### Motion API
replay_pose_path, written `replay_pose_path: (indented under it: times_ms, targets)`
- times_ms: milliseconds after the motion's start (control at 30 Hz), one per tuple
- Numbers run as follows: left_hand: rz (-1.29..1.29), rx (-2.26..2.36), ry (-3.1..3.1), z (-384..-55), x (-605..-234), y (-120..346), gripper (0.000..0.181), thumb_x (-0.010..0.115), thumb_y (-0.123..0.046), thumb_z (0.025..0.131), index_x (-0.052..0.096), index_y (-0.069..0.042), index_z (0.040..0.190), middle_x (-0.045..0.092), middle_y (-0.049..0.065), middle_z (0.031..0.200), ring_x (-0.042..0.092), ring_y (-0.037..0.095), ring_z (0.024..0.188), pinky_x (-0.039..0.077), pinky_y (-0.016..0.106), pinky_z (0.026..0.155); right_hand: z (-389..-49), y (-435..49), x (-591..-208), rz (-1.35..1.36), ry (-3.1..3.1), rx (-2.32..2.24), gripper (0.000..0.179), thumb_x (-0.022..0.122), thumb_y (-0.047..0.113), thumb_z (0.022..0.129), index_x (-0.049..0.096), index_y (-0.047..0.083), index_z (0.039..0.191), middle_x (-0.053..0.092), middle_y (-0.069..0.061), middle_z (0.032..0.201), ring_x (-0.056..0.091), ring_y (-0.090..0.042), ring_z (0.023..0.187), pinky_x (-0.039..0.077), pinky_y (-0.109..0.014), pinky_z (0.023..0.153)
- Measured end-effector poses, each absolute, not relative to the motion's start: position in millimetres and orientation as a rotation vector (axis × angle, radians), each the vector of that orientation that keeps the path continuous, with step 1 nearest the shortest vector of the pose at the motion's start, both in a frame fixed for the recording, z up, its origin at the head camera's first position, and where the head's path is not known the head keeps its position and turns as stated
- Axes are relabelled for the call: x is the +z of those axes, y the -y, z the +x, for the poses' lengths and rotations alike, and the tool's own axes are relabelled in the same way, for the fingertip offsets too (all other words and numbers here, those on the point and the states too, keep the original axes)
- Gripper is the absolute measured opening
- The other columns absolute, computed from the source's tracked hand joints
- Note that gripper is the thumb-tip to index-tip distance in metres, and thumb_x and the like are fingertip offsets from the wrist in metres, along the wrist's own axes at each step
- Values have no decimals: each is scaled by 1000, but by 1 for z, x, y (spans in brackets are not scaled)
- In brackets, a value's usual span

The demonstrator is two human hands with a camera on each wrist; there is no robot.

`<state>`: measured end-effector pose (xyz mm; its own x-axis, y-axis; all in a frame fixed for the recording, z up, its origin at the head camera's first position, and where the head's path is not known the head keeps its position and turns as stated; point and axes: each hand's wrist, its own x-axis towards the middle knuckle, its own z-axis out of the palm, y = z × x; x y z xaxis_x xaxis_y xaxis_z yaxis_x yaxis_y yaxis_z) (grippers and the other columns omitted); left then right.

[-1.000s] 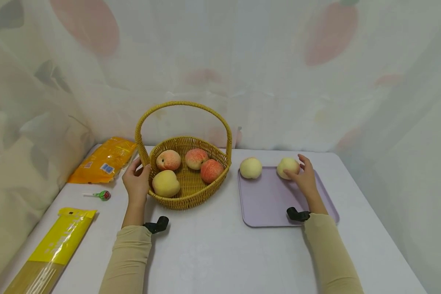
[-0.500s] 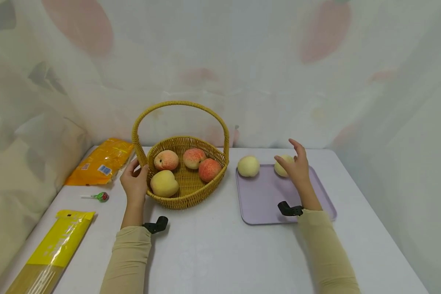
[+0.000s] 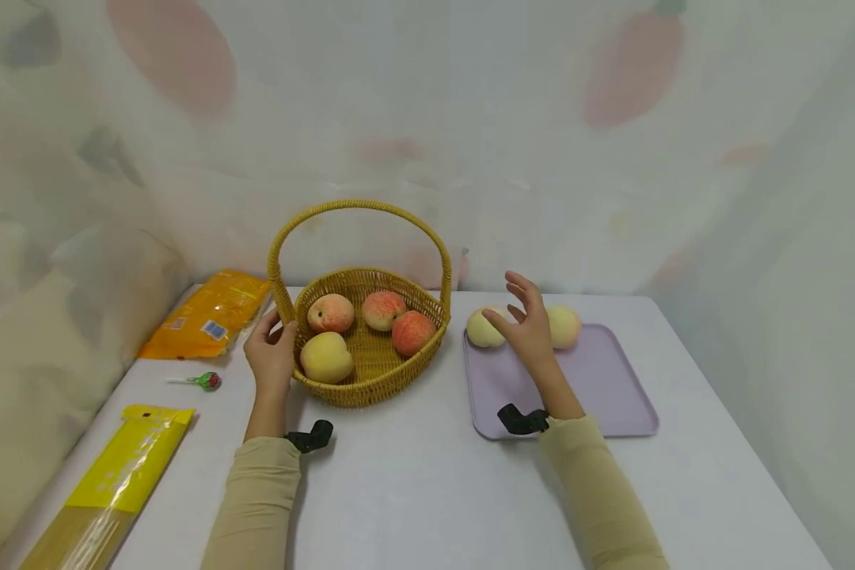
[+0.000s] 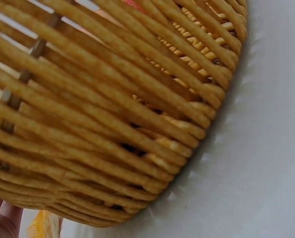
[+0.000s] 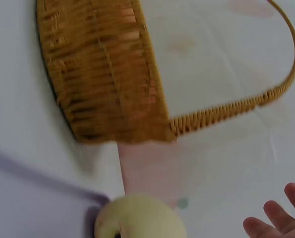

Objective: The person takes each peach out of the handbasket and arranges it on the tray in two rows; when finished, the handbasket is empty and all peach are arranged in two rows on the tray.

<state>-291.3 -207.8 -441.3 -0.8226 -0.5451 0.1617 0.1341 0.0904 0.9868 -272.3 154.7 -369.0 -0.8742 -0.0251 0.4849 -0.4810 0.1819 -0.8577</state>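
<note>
My left hand holds the left rim of a wicker basket near the foot of its arched handle. Inside the basket lie several peaches, one pale yellow peach and the others reddish, such as the red peach. Over a lilac tray my right hand hovers with thumb and fingers spread, holding nothing. Just beyond its thumb sits a pale peach at the tray's far left corner. A second pale peach rests on the tray's far edge, partly behind the hand.
Left of the basket lie an orange packet, a lollipop and a yellow-topped bag of noodles. Patterned curtains hang behind the white table and along its sides.
My right hand has let go of the right pale peach, lifted, and moved left toward the other one. That peach stays on the tray's far edge. My left hand keeps its hold on the basket.
</note>
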Motion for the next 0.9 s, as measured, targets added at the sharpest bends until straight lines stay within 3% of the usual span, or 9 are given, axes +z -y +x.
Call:
replay_pose_path:
  times_ms: [167, 400, 600, 733, 900]
  targets:
    - [382, -1793, 1883, -291, -444, 205, 35, 61, -15, 89, 60, -13, 124, 56, 6, 123, 56, 19, 101, 50, 23, 80, -265, -133, -370, 578, 2090, 1737, 58, 69, -6, 78, 42, -9, 129, 43, -25, 132, 40, -38, 123, 36, -55, 97]
    - [382, -1790, 1872, -291, -443, 209, 35, 61, -15, 89, 60, -14, 124, 56, 6, 124, 56, 22, 103, 50, 25, 83, -261, -88, -369, 787, 2150, 1770, 55, 67, -7, 78, 44, -9, 127, 44, -28, 128, 42, -41, 119, 39, -56, 93]
    - [346, -1785, 1857, -291, -443, 209, 34, 61, -13, 89, 60, -11, 123, 57, 8, 122, 57, 22, 101, 49, 18, 77, -276, -50, -384, 946, 2282, 1628, 59, 74, 5, 76, 48, 1, 129, 47, -17, 132, 44, -34, 120, 40, -52, 94]
    - [346, -1790, 1857, -291, -443, 208, 34, 61, -13, 89, 60, -11, 123, 57, 7, 123, 57, 22, 101, 50, 20, 78, -290, -25, -394, 1045, 2340, 1560, 59, 76, 15, 76, 51, 10, 129, 48, -9, 132, 46, -28, 118, 41, -48, 94]
    - [363, -1800, 1861, -292, -444, 209, 34, 61, -13, 89, 60, -13, 123, 56, 4, 124, 57, 20, 102, 50, 25, 81, -298, 0, -399, 1094, 2476, 1543, 55, 74, 20, 78, 52, 11, 128, 49, -4, 130, 44, -20, 121, 39, -41, 99]
